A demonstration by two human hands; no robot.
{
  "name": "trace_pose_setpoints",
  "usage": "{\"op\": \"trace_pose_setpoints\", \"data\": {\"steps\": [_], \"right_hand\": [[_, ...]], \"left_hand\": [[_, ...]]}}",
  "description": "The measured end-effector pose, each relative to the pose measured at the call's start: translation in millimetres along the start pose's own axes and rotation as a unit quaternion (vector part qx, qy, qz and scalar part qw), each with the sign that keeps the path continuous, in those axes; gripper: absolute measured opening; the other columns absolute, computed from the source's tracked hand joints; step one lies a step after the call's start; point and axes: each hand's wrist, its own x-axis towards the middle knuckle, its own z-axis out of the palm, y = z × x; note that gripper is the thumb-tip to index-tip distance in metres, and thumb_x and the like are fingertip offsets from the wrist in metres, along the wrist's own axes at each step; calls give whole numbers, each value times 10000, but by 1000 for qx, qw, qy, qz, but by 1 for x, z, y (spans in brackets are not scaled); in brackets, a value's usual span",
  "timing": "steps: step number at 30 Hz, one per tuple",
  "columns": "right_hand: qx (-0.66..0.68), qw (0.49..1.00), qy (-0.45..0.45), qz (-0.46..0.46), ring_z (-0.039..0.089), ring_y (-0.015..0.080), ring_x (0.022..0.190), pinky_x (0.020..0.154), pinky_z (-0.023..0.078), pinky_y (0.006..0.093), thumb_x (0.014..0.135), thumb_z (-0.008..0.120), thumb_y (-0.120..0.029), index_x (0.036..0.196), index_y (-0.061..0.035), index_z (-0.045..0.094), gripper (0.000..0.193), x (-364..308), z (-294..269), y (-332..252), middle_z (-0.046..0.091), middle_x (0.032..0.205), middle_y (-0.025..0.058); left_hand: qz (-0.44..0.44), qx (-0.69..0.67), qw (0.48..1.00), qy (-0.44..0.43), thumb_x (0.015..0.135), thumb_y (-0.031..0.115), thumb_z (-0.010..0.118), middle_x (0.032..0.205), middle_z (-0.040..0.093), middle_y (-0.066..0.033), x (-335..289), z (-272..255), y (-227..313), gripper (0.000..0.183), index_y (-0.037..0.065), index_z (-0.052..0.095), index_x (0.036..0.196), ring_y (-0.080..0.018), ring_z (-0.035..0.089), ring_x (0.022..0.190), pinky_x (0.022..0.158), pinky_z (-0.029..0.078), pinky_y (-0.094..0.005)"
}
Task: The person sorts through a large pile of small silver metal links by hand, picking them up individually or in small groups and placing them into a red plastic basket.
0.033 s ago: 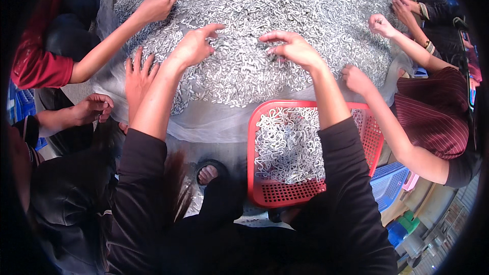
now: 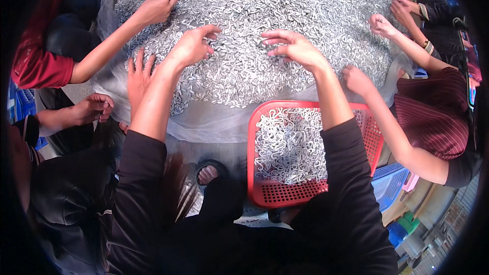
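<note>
A wide heap of small pale grey-white pieces (image 2: 239, 76), mostly short with longer curved ones among them, lies on a sheer whitish sheet. Over its near middle hovers my left hand (image 2: 193, 47), thumb and index finger apart, with nothing visible in it. My right hand (image 2: 294, 50) faces it across a gap, fingers stretched and thumb apart, just above or touching the pieces. Below my right forearm, a red plastic basket (image 2: 285, 198) holds many curved, S-shaped whitish pieces (image 2: 288, 147). My forearm hides part of the basket.
Co-workers' hands surround the heap: one reaching in from a red sleeve (image 2: 155, 7), one flat beside my left forearm (image 2: 138, 79), several on the right (image 2: 359, 80). A blue basket (image 2: 389, 186) stands at the lower right. A sandalled foot (image 2: 208, 174) shows below the sheet.
My right hand has shifted slightly to the right. My left fingertips have drawn back a little. The heap and basket look the same.
</note>
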Motion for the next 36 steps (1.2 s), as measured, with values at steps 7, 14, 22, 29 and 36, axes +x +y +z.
{"op": "trace_pose_setpoints", "data": {"steps": [7,14,22,29,36], "right_hand": [[-258,959,116,-2,617,219,818,751,478,325,698,630,-218,882,-128,655,206,25,20,11,652,838,57],[-250,951,181,-19,601,253,862,770,460,374,730,636,-277,867,-164,669,181,31,41,22,642,872,93],[322,937,102,90,630,180,752,621,486,280,811,549,-205,846,-44,574,167,18,3,24,596,811,53],[-294,921,216,136,616,201,792,711,482,329,692,666,-344,771,-101,640,257,64,56,21,637,817,102],[-122,981,147,19,586,164,701,641,465,303,687,693,-261,799,-72,653,223,48,25,25,627,761,66]], "left_hand": [[-30,-71,996,54,850,67,439,859,588,-24,20,24,-44,230,6,583,1020,-80,517,661,554,440,-227],[6,89,975,203,735,191,623,775,642,-133,27,48,-31,228,44,642,908,-251,621,742,727,476,-329],[-23,-73,994,72,770,195,641,680,585,-19,9,28,-14,186,33,626,861,-93,519,634,561,413,-229],[-81,-612,787,6,861,176,507,844,567,-49,-5,13,-34,173,18,553,915,-150,559,720,539,442,-223],[-30,-42,987,149,816,240,575,726,581,-10,46,49,-44,283,54,593,1028,-104,540,634,547,421,-226]]}}
